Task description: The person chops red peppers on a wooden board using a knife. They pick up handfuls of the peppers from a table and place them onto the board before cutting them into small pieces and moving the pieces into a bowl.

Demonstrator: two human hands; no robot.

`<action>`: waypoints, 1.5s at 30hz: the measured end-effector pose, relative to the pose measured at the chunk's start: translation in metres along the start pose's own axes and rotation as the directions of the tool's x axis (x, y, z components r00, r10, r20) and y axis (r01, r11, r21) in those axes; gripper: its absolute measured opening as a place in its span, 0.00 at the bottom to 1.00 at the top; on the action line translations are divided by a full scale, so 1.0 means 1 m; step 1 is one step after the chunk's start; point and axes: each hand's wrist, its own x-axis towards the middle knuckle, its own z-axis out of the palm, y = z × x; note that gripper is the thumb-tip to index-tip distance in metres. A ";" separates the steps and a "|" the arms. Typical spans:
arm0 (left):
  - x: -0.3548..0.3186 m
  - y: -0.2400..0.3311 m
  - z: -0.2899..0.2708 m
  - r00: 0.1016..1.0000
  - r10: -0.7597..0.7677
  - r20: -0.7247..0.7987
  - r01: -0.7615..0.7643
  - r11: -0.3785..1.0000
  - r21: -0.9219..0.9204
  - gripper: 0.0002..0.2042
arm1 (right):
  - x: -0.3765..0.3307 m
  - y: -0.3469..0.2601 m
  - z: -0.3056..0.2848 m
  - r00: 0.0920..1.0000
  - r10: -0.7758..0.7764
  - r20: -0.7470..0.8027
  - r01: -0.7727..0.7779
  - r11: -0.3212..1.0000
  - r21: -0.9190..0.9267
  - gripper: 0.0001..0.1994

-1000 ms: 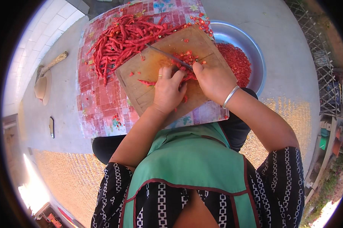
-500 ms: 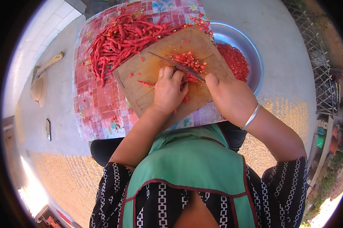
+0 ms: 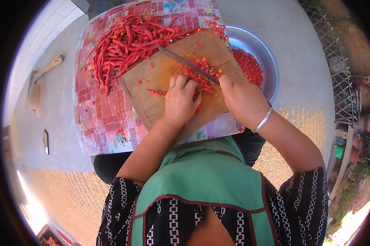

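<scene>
On a tilted wooden cutting board [image 3: 150, 107], my left hand [image 3: 180, 100] is closed with curled fingers over red chili peppers [image 3: 155, 92]; a tapering end sticks out on its left. My right hand [image 3: 246, 100] grips a knife [image 3: 183, 60] whose handle is hidden in the fist. The blade slants toward the far left, just beyond my left fingertips. Chopped chili pieces [image 3: 205, 63] lie around and behind the blade, and a few bits are scattered elsewhere on the board.
A heap of whole red chilies [image 3: 125, 43] covers the far left of the checked tablecloth [image 3: 90, 127]. Right of the board, a metal basin [image 3: 273, 53] holds chopped chili [image 3: 247, 67]. A phone-like dark object [image 3: 46, 142], a hat [image 3: 35, 97] and a short broom [image 3: 49, 66] lie on the floor.
The knife's tip has swung slightly farther away, and more of the blade's side shows. My left hand keeps its grip on the chilies. The whole view has shifted a little.
</scene>
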 end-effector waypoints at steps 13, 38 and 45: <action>-0.003 -0.001 0.000 0.998 0.050 -0.035 -0.049 0.999 0.011 0.11 | 0.011 0.011 0.031 0.998 0.043 0.050 -0.043 0.999 -0.016 0.06; -0.010 0.004 -0.018 0.999 0.018 -0.031 -0.021 0.996 -0.087 0.11 | 0.019 -0.008 0.031 0.943 0.163 0.290 -0.164 0.986 -0.021 0.07; -0.011 -0.003 -0.012 1.000 0.002 -0.003 -0.002 0.996 -0.092 0.09 | 0.018 0.004 0.031 0.953 0.154 0.259 -0.164 0.986 0.019 0.07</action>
